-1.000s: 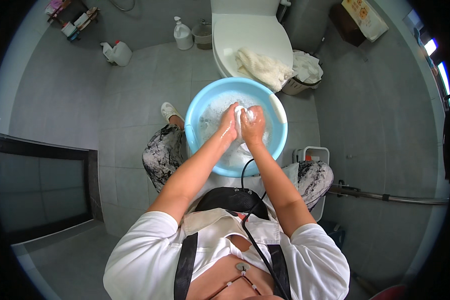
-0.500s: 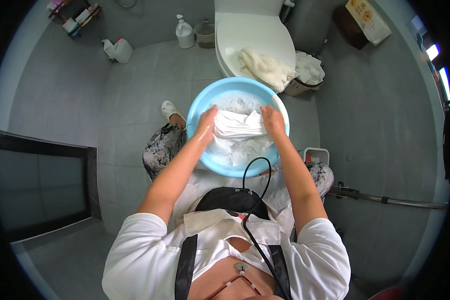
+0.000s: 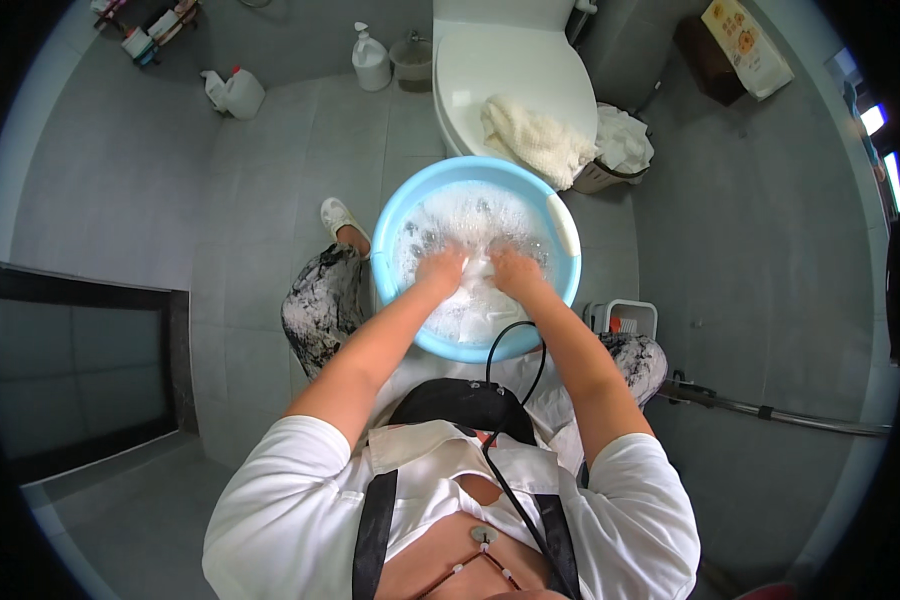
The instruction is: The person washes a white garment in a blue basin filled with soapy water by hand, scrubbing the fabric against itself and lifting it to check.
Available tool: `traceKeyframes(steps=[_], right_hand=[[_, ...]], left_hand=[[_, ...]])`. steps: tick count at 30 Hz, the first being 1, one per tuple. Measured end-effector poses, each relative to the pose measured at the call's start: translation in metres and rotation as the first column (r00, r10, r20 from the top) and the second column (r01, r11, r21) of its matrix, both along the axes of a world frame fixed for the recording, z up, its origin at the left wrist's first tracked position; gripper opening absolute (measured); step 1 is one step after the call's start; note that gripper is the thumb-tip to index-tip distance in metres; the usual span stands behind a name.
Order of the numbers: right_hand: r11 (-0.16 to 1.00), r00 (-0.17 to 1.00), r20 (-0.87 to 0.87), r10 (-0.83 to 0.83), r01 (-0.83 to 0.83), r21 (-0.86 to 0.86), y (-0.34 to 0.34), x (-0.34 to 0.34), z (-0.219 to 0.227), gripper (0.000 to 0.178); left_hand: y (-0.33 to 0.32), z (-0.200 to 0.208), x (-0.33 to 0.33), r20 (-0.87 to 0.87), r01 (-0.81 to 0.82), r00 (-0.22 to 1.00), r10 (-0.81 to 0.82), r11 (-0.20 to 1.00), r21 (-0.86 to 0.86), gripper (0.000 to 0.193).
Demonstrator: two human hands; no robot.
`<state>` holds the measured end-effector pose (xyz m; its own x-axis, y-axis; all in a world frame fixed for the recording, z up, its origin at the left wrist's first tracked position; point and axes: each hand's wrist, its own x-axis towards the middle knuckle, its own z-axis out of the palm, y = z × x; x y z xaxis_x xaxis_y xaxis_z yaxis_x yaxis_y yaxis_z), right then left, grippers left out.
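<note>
Two hands are down in a round blue tub [image 3: 384, 240] full of water and white suds [image 3: 470, 205]. The left hand [image 3: 441, 268] and the right hand [image 3: 515, 268] are near each other, with a wet white cloth [image 3: 479, 282] between them. The cloth is in the middle of the tub, partly under the suds, so its shape and edges are hard to see. The fingers are blurry and sunk in the foam. I cannot tell if either grip is wide, narrow or squeezing the cloth.

A long pale thing [image 3: 563, 225] sits on the right side of the tub's rim; I cannot tell what it is. A cream towel [image 3: 538, 140] lies on the lid of the toilet [image 3: 505, 70], whose back is cut off at the top. The little shelf [image 3: 160, 32] at the top left is cut off too, and the things on it are too small to name.

At the top right, a cream and yellow pack [image 3: 748, 48] has orange-brown print and a round picture on it. A black cord [image 3: 511, 327] loops over the tub's near edge.
</note>
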<state>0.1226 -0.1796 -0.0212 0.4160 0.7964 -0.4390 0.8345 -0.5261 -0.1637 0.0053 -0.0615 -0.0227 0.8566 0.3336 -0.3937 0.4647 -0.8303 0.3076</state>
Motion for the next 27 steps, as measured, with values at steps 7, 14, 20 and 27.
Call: traceKeyframes(steps=[7, 14, 20, 27], right_hand=[[0.943, 0.988, -0.051, 0.144, -0.153, -0.297, 0.008, 0.014, -0.031, 0.035], [0.982, 0.982, -0.055, -0.181, 0.184, 0.054, -0.001, 0.033, 0.032, 0.032], [0.422, 0.286, -0.952, -0.105, 0.880, 0.218, -0.019, 0.035, 0.036, 0.033], [0.247, 0.619, -0.733, -0.280, 0.785, 0.568, 0.010, -0.046, 0.088, 0.031]], left_hand=[[0.003, -0.124, 0.003, 0.086, -0.072, 0.995, 0.046, 0.943, 0.324, 0.033], [0.038, 0.046, 0.006, 0.098, -0.085, 0.990, 0.102, 0.982, -0.167, 0.020], [0.039, 0.051, 0.004, -0.270, -0.122, 0.594, 0.758, -0.246, -0.961, 0.027], [0.001, 0.043, 0.038, -0.461, 0.069, 0.567, 0.682, -0.598, -0.799, 0.035]])
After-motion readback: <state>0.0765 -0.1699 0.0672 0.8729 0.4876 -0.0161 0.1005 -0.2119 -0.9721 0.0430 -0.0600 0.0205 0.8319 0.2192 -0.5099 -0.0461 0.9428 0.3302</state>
